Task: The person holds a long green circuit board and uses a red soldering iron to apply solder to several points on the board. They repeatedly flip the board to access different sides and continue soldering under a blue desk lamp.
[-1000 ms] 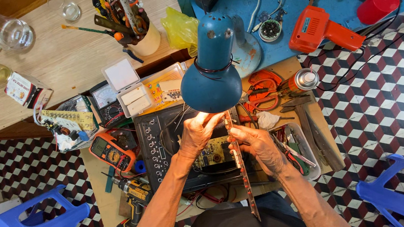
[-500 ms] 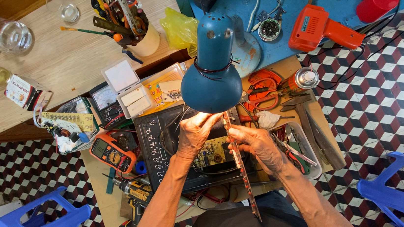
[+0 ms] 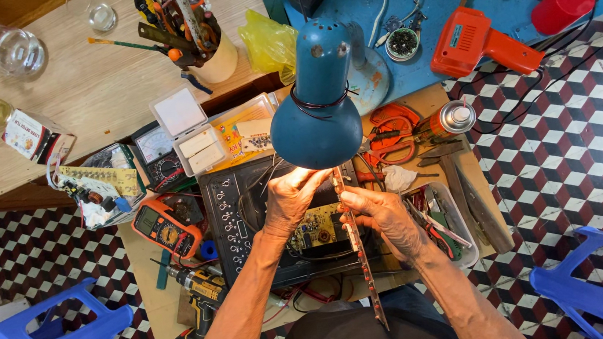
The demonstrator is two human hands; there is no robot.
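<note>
Long narrow strip (image 3: 360, 259) upright between hands, left hand (image 3: 293, 200) and right hand (image 3: 383, 217) grasping it

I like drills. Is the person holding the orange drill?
No, the orange drill lies on the blue bench, while both hands hold a long narrow strip.

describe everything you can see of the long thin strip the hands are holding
The strip is a long, narrow, flat board, brownish, with small components spaced along it. It runs from under the blue lamp toward the person's body, edge-on to the camera. The left hand and right hand grip its upper part above the open appliance; its lower end hangs free.
</note>
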